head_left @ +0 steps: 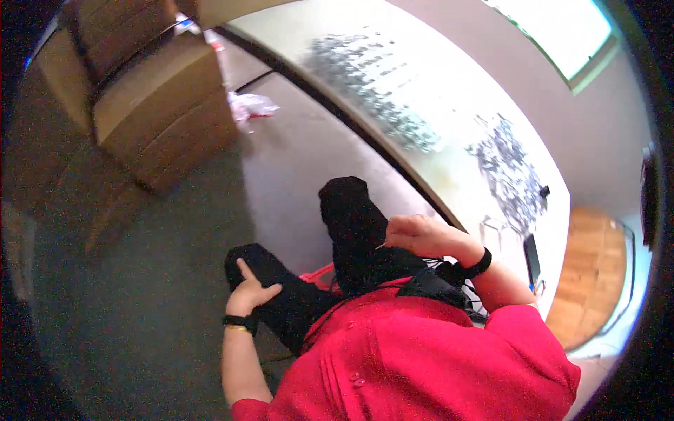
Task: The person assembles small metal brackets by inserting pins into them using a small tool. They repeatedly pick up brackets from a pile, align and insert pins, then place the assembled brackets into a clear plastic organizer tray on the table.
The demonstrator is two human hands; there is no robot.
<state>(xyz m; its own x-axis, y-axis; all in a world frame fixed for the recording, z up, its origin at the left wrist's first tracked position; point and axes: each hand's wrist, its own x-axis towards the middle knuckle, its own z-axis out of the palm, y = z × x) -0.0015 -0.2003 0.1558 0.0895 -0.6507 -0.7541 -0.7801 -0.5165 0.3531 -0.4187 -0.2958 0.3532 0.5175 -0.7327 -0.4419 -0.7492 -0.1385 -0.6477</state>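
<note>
Red shirt (pixel 407 351) fills six o'clock, the left hand (pixel 250 291) at eight o'clock lies released, seemingly just resting on the trousers (pixel 349 221), and the right hand (pixel 421 235) at four o'clock fingertip-pinches an apparent sliver (pixel 381 246), presumably because it is slight.

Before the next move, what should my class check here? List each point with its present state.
1. Left hand free: ok; nothing shows in it, over the left leg.
2. Right hand free: cannot tell; a thin pale sliver shows by the fingertips, blurred.
3. Far pile and near pile apart on the table: ok; a gap shows.
4. Black bands on both wrists: ok.
5. Dark flat object well inside the table's edge: not ok; it lies close.
</note>
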